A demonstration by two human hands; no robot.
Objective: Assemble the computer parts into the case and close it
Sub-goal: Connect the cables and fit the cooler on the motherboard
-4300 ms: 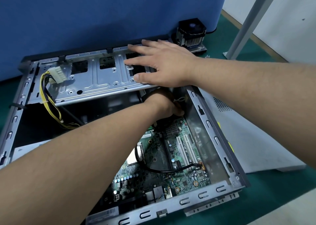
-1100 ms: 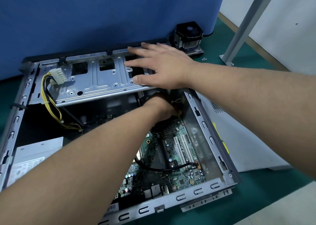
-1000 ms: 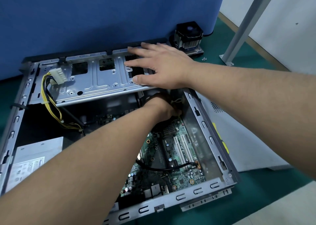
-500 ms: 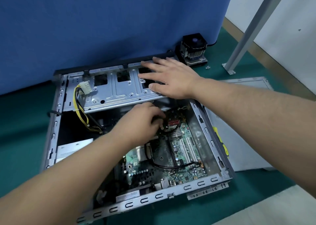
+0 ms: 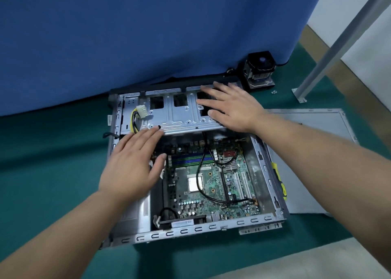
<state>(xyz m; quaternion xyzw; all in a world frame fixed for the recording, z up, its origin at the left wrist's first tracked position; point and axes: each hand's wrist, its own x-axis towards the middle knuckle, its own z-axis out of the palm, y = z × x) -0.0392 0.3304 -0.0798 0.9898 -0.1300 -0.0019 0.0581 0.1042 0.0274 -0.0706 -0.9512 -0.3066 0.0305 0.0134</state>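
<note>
left hand [image 5: 131, 168] flat, right hand [image 5: 234, 107] apparently pressing

- Blue partition [image 5: 148, 35]: upright panel filling the background.
- Green mat [image 5: 42, 151]: covers the work surface.
- Grey metal post [image 5: 338, 37]: slants from upper right down to a flat foot plate [image 5: 299, 95] resting on the mat.
- White wall [image 5: 364, 52]: behind the post, far right.
- Pale surface strip [image 5: 317, 261]: lower right corner.
</note>
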